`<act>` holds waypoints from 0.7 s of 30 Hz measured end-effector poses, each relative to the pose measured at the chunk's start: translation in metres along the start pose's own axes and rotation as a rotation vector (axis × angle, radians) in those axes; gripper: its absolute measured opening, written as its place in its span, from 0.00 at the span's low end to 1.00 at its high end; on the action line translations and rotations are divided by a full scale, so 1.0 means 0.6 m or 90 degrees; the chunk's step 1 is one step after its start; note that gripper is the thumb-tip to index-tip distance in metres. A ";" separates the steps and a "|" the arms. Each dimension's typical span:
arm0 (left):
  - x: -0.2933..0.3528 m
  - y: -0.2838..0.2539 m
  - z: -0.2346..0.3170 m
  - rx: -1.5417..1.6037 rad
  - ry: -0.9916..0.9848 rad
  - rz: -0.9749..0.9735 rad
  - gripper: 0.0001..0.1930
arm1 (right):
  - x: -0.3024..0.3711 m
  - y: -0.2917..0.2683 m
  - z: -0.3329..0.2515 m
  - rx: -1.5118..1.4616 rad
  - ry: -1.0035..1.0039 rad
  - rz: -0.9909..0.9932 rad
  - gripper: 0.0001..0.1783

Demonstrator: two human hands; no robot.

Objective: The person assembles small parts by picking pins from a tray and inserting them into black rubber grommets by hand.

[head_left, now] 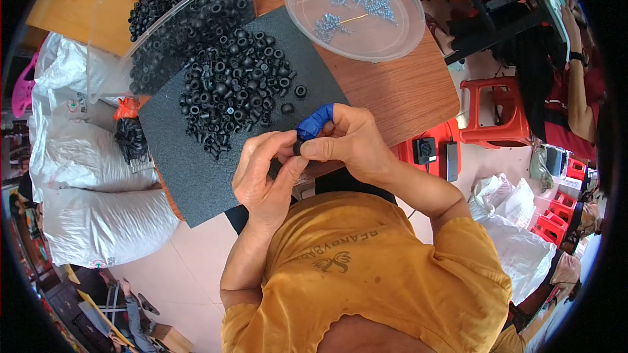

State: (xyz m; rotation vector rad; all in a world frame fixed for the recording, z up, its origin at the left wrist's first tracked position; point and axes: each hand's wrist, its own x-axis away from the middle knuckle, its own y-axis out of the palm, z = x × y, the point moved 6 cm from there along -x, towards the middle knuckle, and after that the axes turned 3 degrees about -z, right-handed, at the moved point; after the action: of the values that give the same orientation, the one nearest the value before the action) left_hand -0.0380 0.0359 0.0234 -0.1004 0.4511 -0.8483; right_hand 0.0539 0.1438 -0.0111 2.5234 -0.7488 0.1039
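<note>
Close to the mat's near right edge, my two hands meet around a small black rubber part (pixel 297 148), mostly hidden by the fingers. My right hand (pixel 353 140) pinches it between thumb and index finger; blue wrapping (pixel 315 122) covers that index fingertip. From the other side my left hand (pixel 261 173) closes thumb and fingers on the same part. Just beyond lies a heap of similar black rubber parts (pixel 235 85), cup-shaped and hollow, on a dark grey mat (pixel 196 189). Two loose ones (pixel 300 91) sit at the heap's right side.
A clear plastic bin (pixel 190 16) full of black parts stands tilted at the far left. At the far right of the wooden table (pixel 418 91) is a round clear tray (pixel 399 42) with small bluish metal pieces. White sacks (pixel 104 222) and a red stool (pixel 494 114) flank the table.
</note>
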 end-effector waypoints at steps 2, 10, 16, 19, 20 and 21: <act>0.003 0.002 -0.001 -0.012 0.000 -0.022 0.14 | 0.001 -0.003 0.008 -0.021 0.023 0.008 0.09; 0.017 0.005 -0.030 0.121 -0.091 0.003 0.13 | 0.008 0.000 0.011 -0.028 0.075 0.034 0.07; 0.031 0.016 -0.061 0.452 -0.240 0.021 0.10 | 0.014 0.010 0.006 0.046 0.006 0.051 0.07; 0.035 0.017 -0.067 0.523 -0.256 0.022 0.11 | 0.013 0.015 0.002 0.037 0.020 0.037 0.07; 0.036 0.016 -0.070 0.524 -0.256 0.023 0.11 | 0.010 0.016 0.000 0.053 0.034 0.020 0.07; 0.037 0.015 -0.072 0.535 -0.257 0.016 0.12 | 0.007 0.018 -0.002 0.070 0.048 0.003 0.08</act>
State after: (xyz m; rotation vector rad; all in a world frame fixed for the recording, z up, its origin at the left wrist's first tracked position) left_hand -0.0373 0.0296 -0.0258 0.5013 -0.3005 -0.9072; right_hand 0.0521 0.1344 -0.0042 2.6050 -0.7380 0.2458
